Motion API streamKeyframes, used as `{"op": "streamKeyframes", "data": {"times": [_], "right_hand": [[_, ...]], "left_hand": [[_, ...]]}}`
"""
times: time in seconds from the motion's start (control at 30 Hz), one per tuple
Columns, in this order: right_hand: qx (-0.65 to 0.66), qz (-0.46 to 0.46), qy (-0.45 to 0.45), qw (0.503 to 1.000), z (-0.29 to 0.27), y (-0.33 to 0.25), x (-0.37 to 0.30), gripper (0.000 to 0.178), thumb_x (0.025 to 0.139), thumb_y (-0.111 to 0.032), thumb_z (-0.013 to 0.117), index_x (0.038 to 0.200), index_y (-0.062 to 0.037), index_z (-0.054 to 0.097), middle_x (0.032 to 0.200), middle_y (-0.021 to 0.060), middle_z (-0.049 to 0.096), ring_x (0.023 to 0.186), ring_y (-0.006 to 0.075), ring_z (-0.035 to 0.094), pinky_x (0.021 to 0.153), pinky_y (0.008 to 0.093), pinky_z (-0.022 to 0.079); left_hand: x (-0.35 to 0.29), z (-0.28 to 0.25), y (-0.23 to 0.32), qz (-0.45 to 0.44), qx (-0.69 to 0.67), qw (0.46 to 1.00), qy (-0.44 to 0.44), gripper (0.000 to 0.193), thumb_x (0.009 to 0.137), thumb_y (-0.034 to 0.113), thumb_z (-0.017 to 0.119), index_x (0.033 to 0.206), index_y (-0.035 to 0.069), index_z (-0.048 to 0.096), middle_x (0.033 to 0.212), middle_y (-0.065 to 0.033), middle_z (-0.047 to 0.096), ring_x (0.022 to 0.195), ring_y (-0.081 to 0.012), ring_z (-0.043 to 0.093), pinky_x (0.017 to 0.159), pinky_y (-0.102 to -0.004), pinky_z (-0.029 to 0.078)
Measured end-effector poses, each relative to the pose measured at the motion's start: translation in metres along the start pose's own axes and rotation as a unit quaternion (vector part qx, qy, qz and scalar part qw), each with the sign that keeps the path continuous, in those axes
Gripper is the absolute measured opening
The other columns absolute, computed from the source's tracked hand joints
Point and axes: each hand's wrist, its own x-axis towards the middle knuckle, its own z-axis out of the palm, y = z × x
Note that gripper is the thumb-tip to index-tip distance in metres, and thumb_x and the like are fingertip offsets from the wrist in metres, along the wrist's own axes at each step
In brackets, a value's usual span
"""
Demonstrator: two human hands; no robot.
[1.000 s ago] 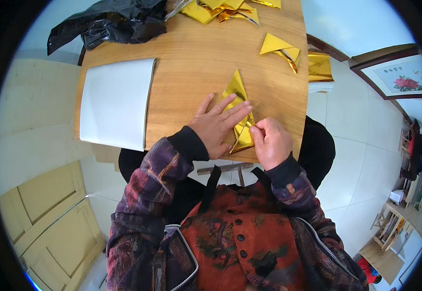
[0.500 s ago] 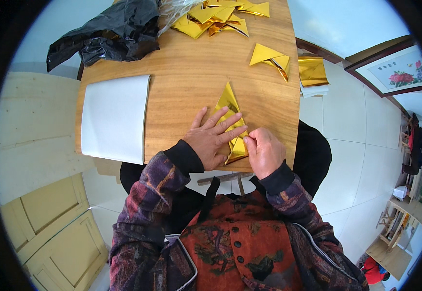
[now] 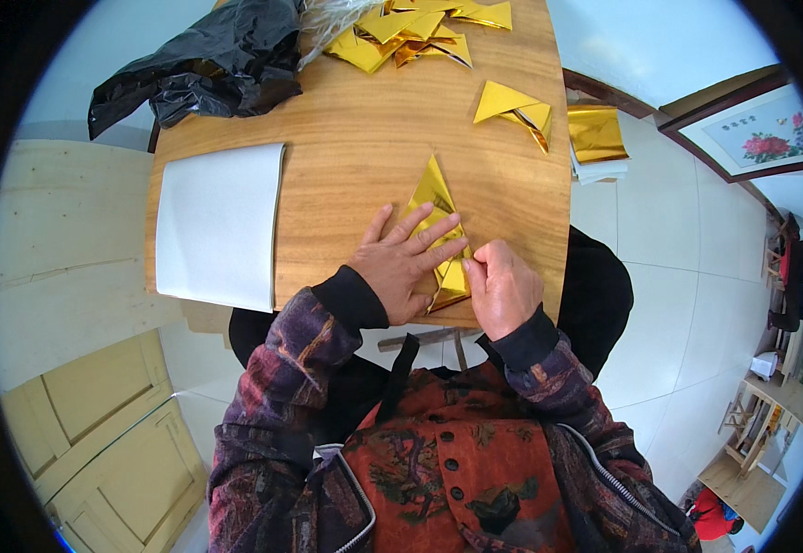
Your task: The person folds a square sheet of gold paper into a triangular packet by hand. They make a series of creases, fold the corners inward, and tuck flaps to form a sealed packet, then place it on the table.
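Note:
A sheet of gold foil paper [image 3: 432, 182], folded to a tall point, lies near the front edge of the wooden table [image 3: 346, 184]. My left hand [image 3: 404, 261] rests flat across it with the fingers spread, covering its middle. At the paper's right edge, my right hand [image 3: 505, 288] is closed, thumb and forefinger pinching the edge. The other fingers of that hand are curled in. Beyond it, a folded gold paper piece [image 3: 516, 111] lies alone near the table's right edge.
Several folded gold pieces [image 3: 401, 34] are heaped at the far side. A black plastic bag [image 3: 226, 64] lies at the far left, and a folded white sheet [image 3: 217, 229] nearer on the left. Past the right edge sits a stack of gold sheets [image 3: 595, 135].

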Motion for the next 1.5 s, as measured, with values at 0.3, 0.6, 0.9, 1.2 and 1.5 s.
{"op": "streamKeyframes", "data": {"times": [0.3, 0.6, 0.9, 1.2, 1.5], "right_hand": [[-0.026, -0.051, 0.0, 0.998, 0.003, 0.005, -0.006, 0.017, 0.085, -0.011, 0.067, 0.083, -0.0065, 0.051, 0.08, 0.0132, 0.059, 0.076, 0.0352, 0.06, 0.063, 0.0457, 0.047], [-0.005, -0.204, 0.015, 0.979, 0.0, 0.01, -0.034, 0.046, 0.07, -0.008, 0.077, 0.113, -0.0041, 0.06, 0.117, 0.0139, 0.057, 0.111, 0.0318, 0.058, 0.088, 0.0428, 0.049], [-0.085, -0.231, -0.098, 0.964, 0.004, 0.011, -0.051, 0.079, 0.067, -0.022, 0.082, 0.136, -0.0026, 0.049, 0.147, 0.0117, 0.044, 0.14, 0.0292, 0.037, 0.11, 0.0473, 0.034], [-0.114, -0.227, -0.114, 0.96, 0.007, 0.011, -0.053, 0.084, 0.068, -0.029, 0.082, 0.14, -0.0032, 0.046, 0.15, 0.0123, 0.04, 0.142, 0.0301, 0.032, 0.111, 0.0512, 0.032], [-0.116, -0.216, -0.119, 0.962, 0.008, 0.009, -0.053, 0.085, 0.068, -0.03, 0.083, 0.141, -0.0046, 0.045, 0.151, 0.0109, 0.039, 0.143, 0.0283, 0.032, 0.114, 0.0517, 0.027]], "left_hand": [[0.001, 0.007, 0.003, -0.013, 0.033, 0.997, 0.062, 0.061, 0.086, 0.029, 0.055, 0.146, 0.029, 0.043, 0.157, 0.0018, 0.033, 0.147, -0.0259, 0.025, 0.117, -0.0568, 0.014], [-0.001, 0.011, 0.0, -0.006, 0.04, 0.997, 0.065, 0.06, 0.09, 0.03, 0.054, 0.148, 0.03, 0.04, 0.159, 0.0019, 0.03, 0.147, -0.0276, 0.026, 0.116, -0.0594, 0.015], [0.001, 0.017, -0.002, -0.005, 0.049, 0.996, 0.073, 0.058, 0.092, 0.036, 0.054, 0.148, 0.03, 0.04, 0.159, 0.0025, 0.029, 0.147, -0.0269, 0.025, 0.117, -0.0586, 0.013], [0.0, 0.02, -0.003, -0.005, 0.051, 0.995, 0.082, 0.058, 0.092, 0.035, 0.054, 0.148, 0.03, 0.041, 0.159, 0.0036, 0.029, 0.147, -0.0265, 0.025, 0.117, -0.058, 0.013], [0.001, 0.021, -0.003, -0.008, 0.048, 0.995, 0.09, 0.057, 0.092, 0.036, 0.055, 0.147, 0.031, 0.042, 0.158, 0.0039, 0.031, 0.147, -0.0258, 0.026, 0.117, -0.0568, 0.013]]}}
